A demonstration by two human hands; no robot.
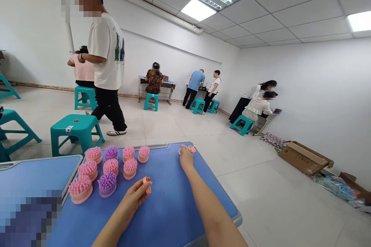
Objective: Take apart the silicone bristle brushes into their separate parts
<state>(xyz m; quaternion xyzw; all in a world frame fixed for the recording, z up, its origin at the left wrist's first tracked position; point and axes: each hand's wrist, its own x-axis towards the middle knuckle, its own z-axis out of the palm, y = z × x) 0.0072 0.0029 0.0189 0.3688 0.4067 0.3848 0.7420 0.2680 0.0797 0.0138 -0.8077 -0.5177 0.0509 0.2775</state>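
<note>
My left hand point(135, 197) pinches a small peach plastic piece point(147, 186) above the blue table point(171, 208). At the table's far right corner, my right hand point(186, 158) reaches down with its fingers curled; what they grip, if anything, is hidden. Right beside those fingers lies a round peach part point(191, 149), and a pale translucent rim point(180, 149) shows on their other side. Several round scalp massage brushes stand bristles up on the table's left part. Most have pink bristles, like the near pink brush point(80, 190); others, such as the purple brush point(107, 184), are purple throughout.
A second blue table point(34, 173) adjoins on the left. Beyond it stands a teal stool point(75, 127), with a person in a white shirt point(107, 54) walking past. Other people are at desks along the walls. An open cardboard box point(304, 158) lies on the floor to the right.
</note>
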